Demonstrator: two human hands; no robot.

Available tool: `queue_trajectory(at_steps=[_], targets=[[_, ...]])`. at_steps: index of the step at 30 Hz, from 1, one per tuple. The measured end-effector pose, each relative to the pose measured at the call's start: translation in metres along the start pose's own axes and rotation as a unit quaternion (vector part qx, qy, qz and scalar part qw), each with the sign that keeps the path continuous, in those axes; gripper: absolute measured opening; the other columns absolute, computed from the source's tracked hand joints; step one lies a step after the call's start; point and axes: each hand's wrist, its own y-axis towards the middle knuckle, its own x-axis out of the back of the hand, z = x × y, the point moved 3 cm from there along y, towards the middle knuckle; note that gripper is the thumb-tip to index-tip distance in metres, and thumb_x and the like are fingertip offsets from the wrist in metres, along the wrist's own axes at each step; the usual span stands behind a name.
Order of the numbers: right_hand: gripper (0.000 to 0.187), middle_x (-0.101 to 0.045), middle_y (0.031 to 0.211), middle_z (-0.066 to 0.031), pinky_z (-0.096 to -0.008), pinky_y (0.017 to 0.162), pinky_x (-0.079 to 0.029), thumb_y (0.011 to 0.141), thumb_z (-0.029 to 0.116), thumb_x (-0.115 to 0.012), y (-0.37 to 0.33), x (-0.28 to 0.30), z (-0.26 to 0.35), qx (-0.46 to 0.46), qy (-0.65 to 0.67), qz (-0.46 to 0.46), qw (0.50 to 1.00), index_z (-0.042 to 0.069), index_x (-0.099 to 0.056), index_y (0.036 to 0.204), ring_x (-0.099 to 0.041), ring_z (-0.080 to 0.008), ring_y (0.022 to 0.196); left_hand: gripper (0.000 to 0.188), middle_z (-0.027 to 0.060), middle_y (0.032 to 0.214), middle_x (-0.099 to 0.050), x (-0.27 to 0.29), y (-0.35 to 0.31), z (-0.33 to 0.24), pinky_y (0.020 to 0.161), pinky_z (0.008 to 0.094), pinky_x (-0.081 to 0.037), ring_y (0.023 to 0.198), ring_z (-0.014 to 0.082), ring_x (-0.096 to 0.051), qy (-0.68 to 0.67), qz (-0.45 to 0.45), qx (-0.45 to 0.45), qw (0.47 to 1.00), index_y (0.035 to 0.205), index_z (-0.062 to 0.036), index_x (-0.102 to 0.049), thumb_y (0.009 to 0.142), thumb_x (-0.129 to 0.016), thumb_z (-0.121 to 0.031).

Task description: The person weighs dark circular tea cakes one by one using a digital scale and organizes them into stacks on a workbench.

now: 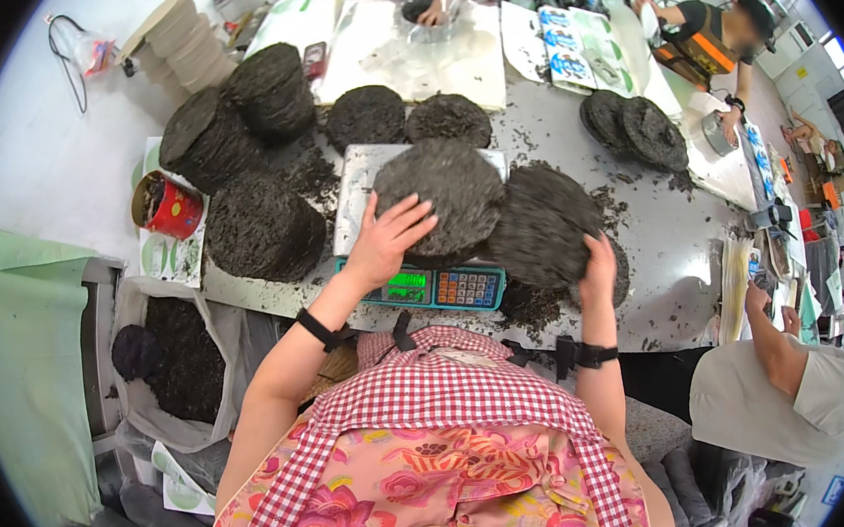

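Note:
My left hand point(387, 238) lies with spread fingers on the near edge of a round dark pressed cake point(441, 190) that sits on the metal pan of an electronic scale point(436, 287). My right hand point(598, 270) grips the lower edge of a second dark cake point(542, 223), held tilted just to the right of the scale above the grey table point(666, 242). Loose dark crumbs lie around both.
Stacks of dark cakes point(258, 223) stand at the left, more cakes point(636, 129) at the right. A red tin point(168, 205) and a bag of dark crumbs point(175, 360) sit at the left. Other people work at the far side and at the right.

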Motion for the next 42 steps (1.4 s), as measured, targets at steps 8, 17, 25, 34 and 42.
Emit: queue_trajectory(at_steps=[8, 17, 25, 34, 42], targets=[[0.055, -0.046, 0.125, -0.0191, -0.0414, 0.094, -0.038, 0.084, 0.024, -0.059, -0.030, 0.207, -0.008, -0.051, -0.332, -0.321, 0.886, -0.006, -0.040, 0.126, -0.043, -0.0325, 0.116, 0.053, 0.0140, 0.126, -0.049, 0.022, -0.057, 0.027, 0.105, 0.0468, -0.025, 0.120, 0.0306, -0.044, -0.047, -0.177, 0.172, 0.968, 0.122, -0.0056, -0.048, 0.070, -0.046, 0.005], [0.075, -0.038, 0.133, -0.0195, -0.0403, 0.101, -0.034, 0.072, 0.026, -0.069, 0.091, 0.016, -0.068, 0.149, -0.580, 0.046, 0.800, 0.006, -0.034, 0.134, -0.039, -0.0337, 0.123, 0.039, 0.0161, 0.114, -0.053, 0.050, -0.103, 0.022, 0.092, 0.0407, -0.038, 0.108, 0.0340, -0.049, -0.050, -0.147, 0.279, 0.948, 0.115, -0.0036, -0.051, 0.076, -0.051, 0.000], [0.040, -0.062, 0.099, -0.0216, -0.0422, 0.085, -0.045, 0.079, 0.016, -0.051, 0.170, 0.024, -0.100, 0.162, -0.614, -0.039, 0.771, 0.002, -0.054, 0.117, -0.058, -0.0358, 0.096, 0.038, 0.0161, 0.114, -0.053, 0.054, -0.111, 0.016, 0.092, 0.0406, -0.038, 0.107, 0.0343, -0.049, -0.077, -0.143, 0.325, 0.932, 0.115, -0.0037, -0.051, 0.077, -0.051, 0.000], [0.058, -0.060, 0.105, -0.0085, -0.0374, 0.087, -0.044, 0.057, -0.016, -0.046, -0.002, -0.180, 0.037, 0.436, -0.439, 0.240, 0.748, 0.010, -0.061, 0.108, -0.055, -0.0285, 0.100, 0.044, 0.0141, 0.125, -0.047, -0.051, -0.074, 0.063, 0.095, 0.0341, -0.038, 0.117, 0.0237, -0.046, -0.388, -0.209, 0.392, 0.808, 0.129, -0.0007, -0.039, 0.089, -0.052, -0.013], [0.067, -0.036, 0.136, -0.0192, -0.0413, 0.105, -0.026, 0.080, 0.024, -0.063, 0.043, -0.051, -0.024, 0.155, -0.437, 0.112, 0.879, 0.003, -0.032, 0.135, -0.035, -0.0327, 0.126, 0.083, 0.0256, 0.131, -0.032, -0.091, 0.011, 0.054, 0.104, 0.0403, -0.028, 0.123, 0.0383, -0.032, -0.291, -0.117, 0.375, 0.873, 0.132, 0.0061, -0.025, 0.072, -0.071, -0.027]])
